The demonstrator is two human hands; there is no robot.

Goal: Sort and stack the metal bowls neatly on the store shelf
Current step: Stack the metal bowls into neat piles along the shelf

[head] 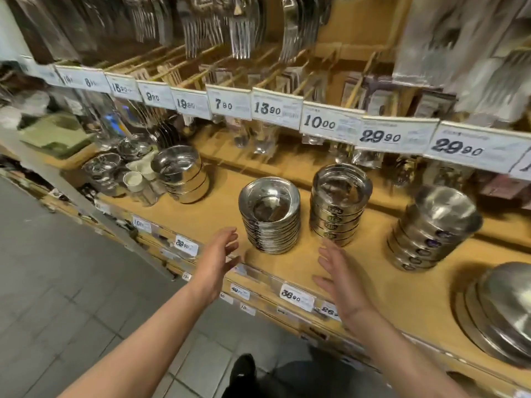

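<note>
Four bowl stacks (270, 216) along shelf (287, 268); leftmost possibly behind others.

Both forearms are bare to the edge of the view, with no sleeve, watch or bracelet showing on either. The left hand (216, 259) and the right hand (343, 285) wear no gloves or rings. Below, a black shoe (240, 374) shows beside dark trousers (304, 380), blurred at the lower edge.
</note>
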